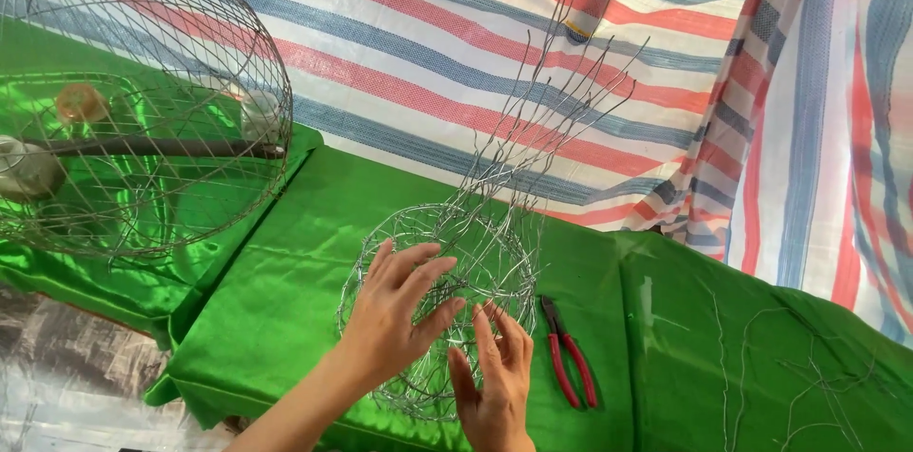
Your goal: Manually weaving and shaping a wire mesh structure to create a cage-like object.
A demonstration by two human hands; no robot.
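Both hands worked a half-woven wire basket (447, 281) near the green table's (285, 300) front edge. Left hand (395, 314) pressed spread fingers against the mesh; right hand (495, 381) likewise, gripping nothing. Advised steady support. Pliers (569, 352) lay just beside.

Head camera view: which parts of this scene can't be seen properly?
- Right hand: wrist cut off by the bottom edge.
- Wire basket: near side hidden behind the left hand and the right hand.
- Big wire cage: top and left cut off by the edges.
- Jars inside it: blurred behind the mesh.
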